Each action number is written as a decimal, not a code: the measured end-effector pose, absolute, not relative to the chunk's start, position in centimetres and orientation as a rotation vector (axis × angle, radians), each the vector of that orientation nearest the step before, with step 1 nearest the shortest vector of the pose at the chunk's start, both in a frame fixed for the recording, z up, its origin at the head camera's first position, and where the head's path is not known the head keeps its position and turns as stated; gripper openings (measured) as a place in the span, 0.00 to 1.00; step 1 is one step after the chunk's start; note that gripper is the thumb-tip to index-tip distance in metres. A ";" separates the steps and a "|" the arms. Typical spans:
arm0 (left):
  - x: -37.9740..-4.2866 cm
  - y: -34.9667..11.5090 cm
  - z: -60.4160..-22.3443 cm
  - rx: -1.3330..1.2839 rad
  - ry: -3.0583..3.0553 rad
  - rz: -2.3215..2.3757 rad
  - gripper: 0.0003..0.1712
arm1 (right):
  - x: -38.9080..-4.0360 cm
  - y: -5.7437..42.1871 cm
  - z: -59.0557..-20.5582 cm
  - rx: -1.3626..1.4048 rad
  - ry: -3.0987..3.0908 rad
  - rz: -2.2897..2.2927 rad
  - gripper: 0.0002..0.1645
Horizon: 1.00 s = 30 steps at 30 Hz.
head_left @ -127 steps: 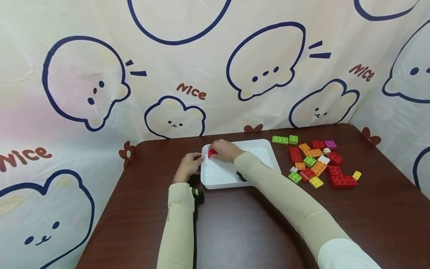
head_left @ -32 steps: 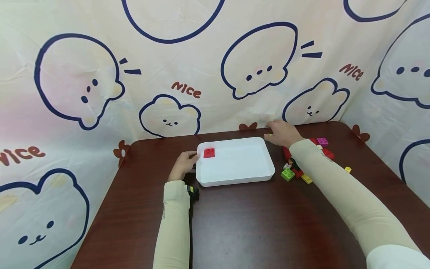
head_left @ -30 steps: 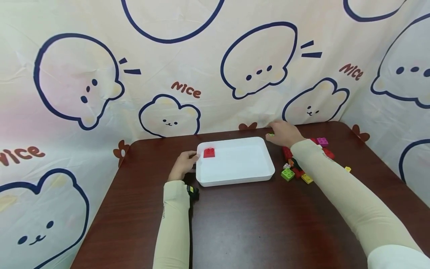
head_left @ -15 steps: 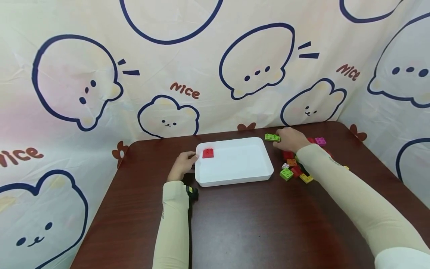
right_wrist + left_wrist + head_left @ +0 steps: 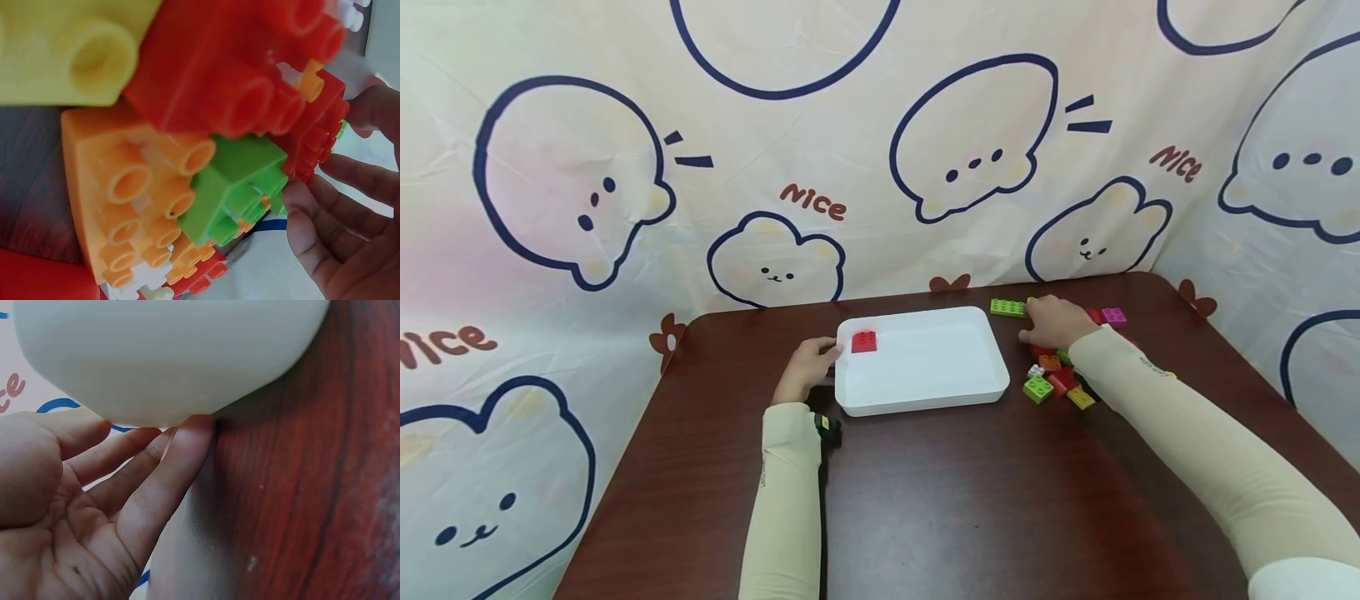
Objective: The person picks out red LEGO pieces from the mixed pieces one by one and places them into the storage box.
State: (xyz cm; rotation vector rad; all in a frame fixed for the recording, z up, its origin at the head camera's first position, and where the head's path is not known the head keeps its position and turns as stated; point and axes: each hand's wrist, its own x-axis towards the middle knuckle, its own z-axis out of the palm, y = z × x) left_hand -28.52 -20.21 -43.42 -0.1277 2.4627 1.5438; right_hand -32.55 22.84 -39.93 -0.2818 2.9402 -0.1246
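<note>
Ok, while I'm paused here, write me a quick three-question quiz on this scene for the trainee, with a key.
1. Which of the person's hands touches the white tray?
2. True or false: the brick lying in the tray is yellow.
3. Where is the right hand? A: over the tray. B: at the loose bricks. C: out of view.

Key: 1. The left hand, fingertips at its edge. 2. False; it is red. 3. B.

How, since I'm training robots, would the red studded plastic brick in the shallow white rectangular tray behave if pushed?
Being blocky, the red brick would likely slide, not roll. Its moulded look suggests stiffness. The tray looks smooth, so probably gives little grip.
</note>
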 end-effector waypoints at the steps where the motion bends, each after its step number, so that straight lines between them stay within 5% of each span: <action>1: -28.5 -20.2 -43.5 -0.127 2.462 1.543 0.29 | -32.5 22.8 -40.0 -0.281 2.940 -0.128 0.35; 30: -28.5 -20.4 -43.6 -0.092 2.483 1.539 0.29 | -32.1 22.2 -39.6 -0.318 2.872 -0.177 0.27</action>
